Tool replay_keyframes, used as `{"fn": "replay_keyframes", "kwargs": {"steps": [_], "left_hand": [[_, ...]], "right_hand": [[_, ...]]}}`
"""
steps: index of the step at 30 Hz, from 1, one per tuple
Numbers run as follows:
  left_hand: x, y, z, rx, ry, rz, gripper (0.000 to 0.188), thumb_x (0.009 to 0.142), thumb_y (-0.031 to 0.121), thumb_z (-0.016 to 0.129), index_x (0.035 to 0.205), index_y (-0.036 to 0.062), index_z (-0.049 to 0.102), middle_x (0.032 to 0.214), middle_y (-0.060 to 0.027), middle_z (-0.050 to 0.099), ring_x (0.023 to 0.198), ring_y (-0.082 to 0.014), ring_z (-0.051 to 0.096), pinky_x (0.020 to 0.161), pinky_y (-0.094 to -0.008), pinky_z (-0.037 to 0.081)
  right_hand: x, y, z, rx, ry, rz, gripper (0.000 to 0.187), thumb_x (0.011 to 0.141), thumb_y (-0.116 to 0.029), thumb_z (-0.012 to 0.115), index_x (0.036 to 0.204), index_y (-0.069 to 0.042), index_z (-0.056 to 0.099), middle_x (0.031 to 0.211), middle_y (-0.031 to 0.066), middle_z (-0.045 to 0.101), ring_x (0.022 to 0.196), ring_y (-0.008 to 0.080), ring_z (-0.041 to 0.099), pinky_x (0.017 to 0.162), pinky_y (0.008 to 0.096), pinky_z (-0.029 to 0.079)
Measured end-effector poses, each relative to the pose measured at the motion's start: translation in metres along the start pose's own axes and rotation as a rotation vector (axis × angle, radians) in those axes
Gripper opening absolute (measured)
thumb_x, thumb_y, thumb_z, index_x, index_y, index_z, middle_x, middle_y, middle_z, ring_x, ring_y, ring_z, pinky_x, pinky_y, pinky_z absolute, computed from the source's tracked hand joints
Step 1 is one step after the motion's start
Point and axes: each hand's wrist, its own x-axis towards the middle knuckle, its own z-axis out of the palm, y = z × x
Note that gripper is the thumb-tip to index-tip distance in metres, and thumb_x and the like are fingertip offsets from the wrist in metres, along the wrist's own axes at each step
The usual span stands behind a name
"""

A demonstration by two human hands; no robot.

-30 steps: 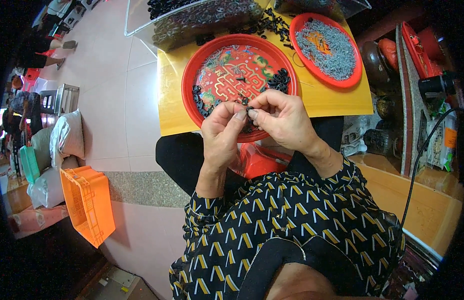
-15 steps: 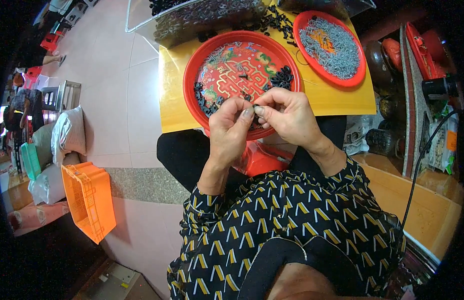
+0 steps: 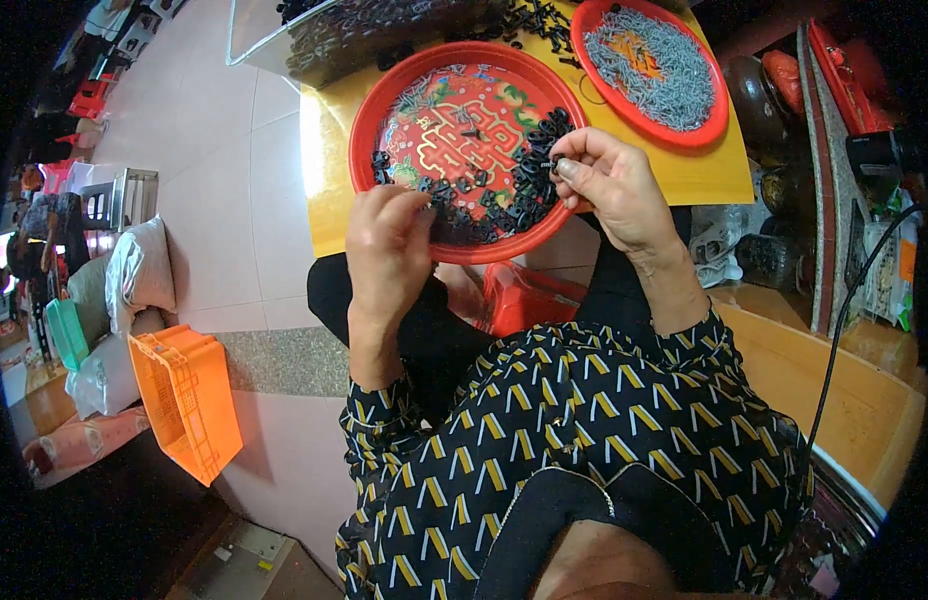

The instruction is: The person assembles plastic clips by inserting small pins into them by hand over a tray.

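Observation:
On the table in front of me sits a round red tray (image 3: 365, 110) with a patterned bottom. Small black plastic parts (image 3: 529, 185) are heaped along its right and near sides, and some thin screws (image 3: 424, 92) lie at its far left. My right hand (image 3: 619, 190) is above the tray's right rim, thumb and forefinger pinching a small black plastic part (image 3: 555, 164). Over the near left rim is my left hand (image 3: 387, 235), its fingers curled together and slightly blurred. Whatever its fingertips hold is hidden or too small to make out.
A second red tray (image 3: 722, 125) full of screws stands at the far right of the yellow tabletop (image 3: 329, 215). Behind, a clear bin (image 3: 284, 60) holds many black parts. An orange crate (image 3: 199, 405) rests on the floor to the left.
My hands were together over the tray's near edge and have moved apart. The left went left to the rim; the right went right and up to the heap of black parts.

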Motion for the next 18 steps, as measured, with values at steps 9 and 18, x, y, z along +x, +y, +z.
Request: {"fn": "replay_keyframes", "kwargs": {"steps": [9, 18], "left_hand": [[0.012, 0.036, 0.03, -0.078, -0.276, 0.121, 0.019, 0.061, 0.004, 0.065, 0.079, 0.0008, 0.06, 0.075, -0.0117, 0.052, 0.074, -0.0285, 0.05, 0.066, -0.0351, 0.042], [0.021, 0.029, 0.05, 0.082, -0.29, 0.144, 0.016, 0.06, 0.0, 0.059, 0.075, 0.003, 0.061, 0.074, -0.0148, 0.051, 0.072, -0.0318, 0.05, 0.064, -0.0376, 0.041]], "right_hand": [[-0.007, -0.006, -0.008, 0.024, 0.012, 0.065, 0.011, 0.08, -0.007, 0.053, 0.09, -0.001, 0.054, 0.07, 0.0023, 0.054, 0.055, 0.0051, 0.05, 0.046, 0.0166, 0.042], [-0.009, -0.001, -0.008, 0.029, -0.019, 0.045, 0.012, 0.078, -0.003, 0.056, 0.09, 0.0, 0.056, 0.072, 0.0035, 0.057, 0.058, 0.0061, 0.053, 0.051, 0.0179, 0.046]]}}
